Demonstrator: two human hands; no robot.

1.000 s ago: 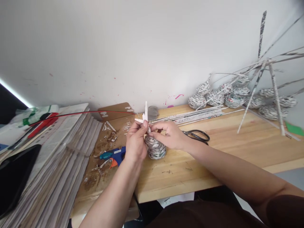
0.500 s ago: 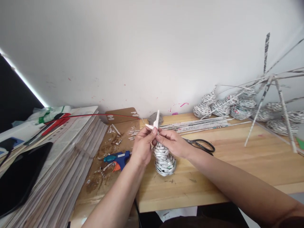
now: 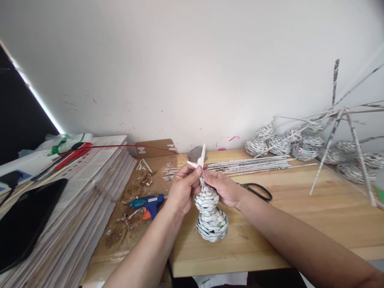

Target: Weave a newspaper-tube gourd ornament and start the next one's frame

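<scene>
A gourd shape woven from newspaper strips (image 3: 212, 222) hangs below my hands, its round base toward me over the wooden table. My left hand (image 3: 186, 184) pinches the narrow top, where white paper strip ends (image 3: 201, 157) stick up and out to the left. Close against it, my right hand (image 3: 222, 186) grips the same neck with thumb and fingers pressed together. The fingers hide the exact spot where the strips cross. Behind my right wrist lie black-handled scissors (image 3: 256, 192), partly covered.
A blue glue gun (image 3: 151, 204) lies on stained cardboard (image 3: 120, 240) among paper scraps. Rolled paper sticks (image 3: 249, 164) lie behind my hands. Several finished woven gourds (image 3: 255, 147) and a paper-stick frame (image 3: 342, 112) stand right. Stacked newspapers (image 3: 99, 200) carry a black phone (image 3: 33, 224).
The woven gourd has tilted and swung its base toward me and slightly right, showing more of its body. Both hands keep their hold at its top. The camera view has shifted slightly.
</scene>
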